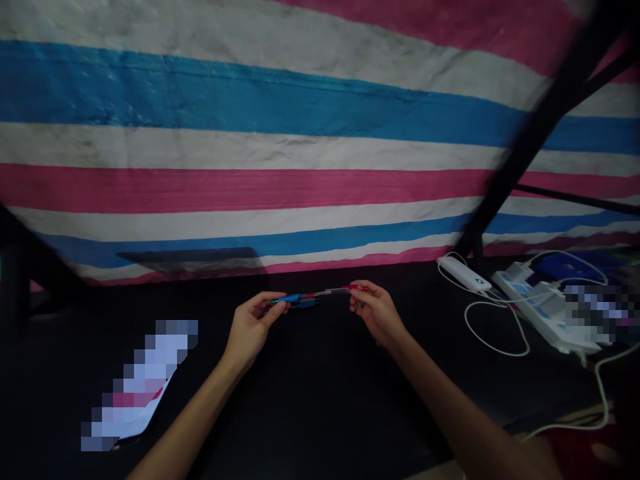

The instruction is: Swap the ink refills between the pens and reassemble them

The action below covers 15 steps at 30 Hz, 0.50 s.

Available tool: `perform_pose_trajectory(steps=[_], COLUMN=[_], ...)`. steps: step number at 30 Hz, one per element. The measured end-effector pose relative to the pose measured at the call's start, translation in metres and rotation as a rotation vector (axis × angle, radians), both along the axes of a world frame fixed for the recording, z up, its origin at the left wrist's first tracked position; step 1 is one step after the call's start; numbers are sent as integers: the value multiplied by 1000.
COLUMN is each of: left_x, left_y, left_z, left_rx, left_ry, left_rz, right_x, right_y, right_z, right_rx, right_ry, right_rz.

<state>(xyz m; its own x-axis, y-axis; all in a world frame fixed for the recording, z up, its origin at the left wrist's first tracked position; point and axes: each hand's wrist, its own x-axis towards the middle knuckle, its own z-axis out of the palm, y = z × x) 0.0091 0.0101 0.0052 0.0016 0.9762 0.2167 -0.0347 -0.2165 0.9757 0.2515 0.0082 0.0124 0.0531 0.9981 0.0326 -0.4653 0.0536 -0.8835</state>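
Both hands are raised over the dark tabletop, level with each other. My left hand [250, 327] is closed, its thumb and fingers pinching a blue pen [295, 299]. Just under that, a second dark blue, pen-like piece [307, 304] shows; whether it is also held I cannot tell. My right hand [377, 310] pinches the red end of a slim, clear-bodied pen [330, 291]. This pen lies nearly level between the hands, and its left end meets or overlaps the blue one. Dim light and blur hide the exact contact.
A lit, pixelated phone-like device [145, 380] lies at left. On the right are a white power strip [545, 310], a white power bank [464, 273] and looping white cables [523, 343]. Behind, a striped plastic sheet [250, 190] hangs beside a dark slanted frame bar [525, 147].
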Motion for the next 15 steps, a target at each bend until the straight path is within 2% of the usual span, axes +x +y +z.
perform_pose_trajectory(steps=[6,15], left_x=[-2,-1], left_y=[2,2], left_z=[-2,-3], left_rx=[7,22], left_ry=[-39,16], left_rz=[15,13], right_x=[3,2], right_y=[3,2], right_z=[1,2], right_rx=[-11,2], right_ry=[77,104], right_rz=[-44,-21])
